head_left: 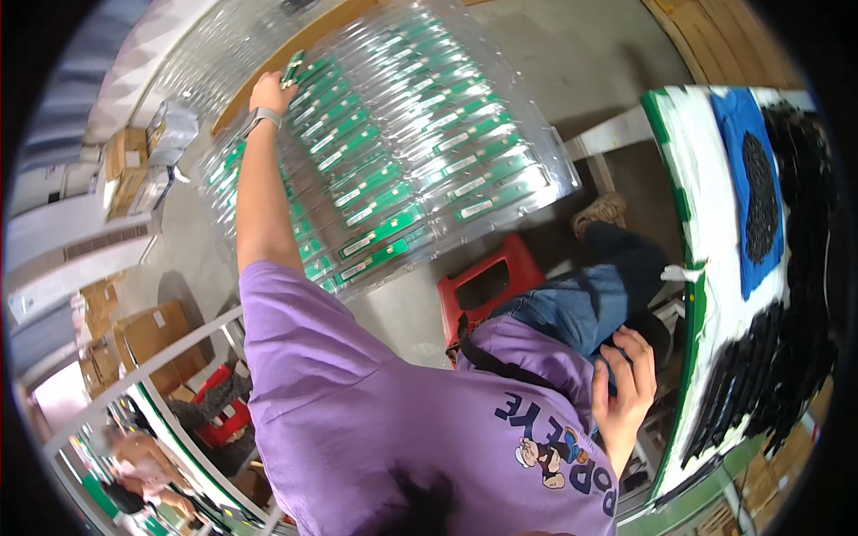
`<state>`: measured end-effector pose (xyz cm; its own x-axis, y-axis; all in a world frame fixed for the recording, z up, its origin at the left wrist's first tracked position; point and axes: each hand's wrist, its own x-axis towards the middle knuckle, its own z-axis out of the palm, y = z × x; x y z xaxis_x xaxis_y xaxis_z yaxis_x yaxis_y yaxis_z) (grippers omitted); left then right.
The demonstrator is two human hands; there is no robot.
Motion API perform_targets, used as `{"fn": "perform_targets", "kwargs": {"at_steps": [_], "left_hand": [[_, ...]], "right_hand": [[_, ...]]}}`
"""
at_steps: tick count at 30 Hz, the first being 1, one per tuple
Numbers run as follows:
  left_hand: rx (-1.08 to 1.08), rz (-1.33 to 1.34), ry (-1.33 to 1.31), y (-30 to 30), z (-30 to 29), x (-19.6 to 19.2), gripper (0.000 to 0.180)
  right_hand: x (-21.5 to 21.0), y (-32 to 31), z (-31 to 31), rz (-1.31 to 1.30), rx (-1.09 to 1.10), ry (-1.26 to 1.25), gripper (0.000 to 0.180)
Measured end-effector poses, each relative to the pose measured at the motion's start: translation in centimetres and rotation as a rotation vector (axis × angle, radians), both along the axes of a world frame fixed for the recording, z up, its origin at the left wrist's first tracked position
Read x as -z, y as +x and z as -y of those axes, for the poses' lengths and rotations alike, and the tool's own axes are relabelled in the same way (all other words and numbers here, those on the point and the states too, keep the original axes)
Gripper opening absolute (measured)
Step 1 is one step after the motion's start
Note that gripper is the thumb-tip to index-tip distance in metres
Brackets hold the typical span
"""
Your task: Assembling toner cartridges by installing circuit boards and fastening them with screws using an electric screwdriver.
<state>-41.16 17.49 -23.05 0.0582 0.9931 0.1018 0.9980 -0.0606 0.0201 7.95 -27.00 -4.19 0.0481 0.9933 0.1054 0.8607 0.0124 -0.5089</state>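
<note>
My left hand (271,91), with a watch on the wrist, reaches far out over stacked clear plastic trays (536,107) on the floor. It pinches a small green circuit board (292,69) at the top edge of the trays. Rows of several similar green boards (384,183) lie in the tray slots. My right hand (624,386) rests by my knee against my jeans and a dark object, fingers bent; whether it holds anything is unclear. My purple shirt fills the lower middle of the view.
A red plastic stool (487,284) stands below the trays. At right, a green-edged white table (706,205) carries a blue cloth (737,125) and heaps of small black parts (761,192). Cardboard boxes (156,335) are at left. Another person (134,460) is at lower left.
</note>
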Motion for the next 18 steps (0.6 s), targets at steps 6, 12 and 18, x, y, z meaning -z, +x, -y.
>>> {"fn": "perform_targets", "kwargs": {"at_steps": [6, 12, 18], "left_hand": [[0.149, -0.021, 0.126, 2.5, 0.1, -0.5, 0.04], [-0.031, -0.163, 0.142, 1.9, 1.3, -0.2, 0.041], [0.035, 0.074, 0.338, 5.8, 2.0, -6.0, 0.035]], "right_hand": [[-0.2, -0.5, 0.7, 0.016, 0.012, 0.039, 0.02], [0.2, 0.0, 1.0, 0.029, -0.023, 0.123, 0.024], [0.4, 1.0, 2.6, 0.019, 0.01, 0.207, 0.025]]}}
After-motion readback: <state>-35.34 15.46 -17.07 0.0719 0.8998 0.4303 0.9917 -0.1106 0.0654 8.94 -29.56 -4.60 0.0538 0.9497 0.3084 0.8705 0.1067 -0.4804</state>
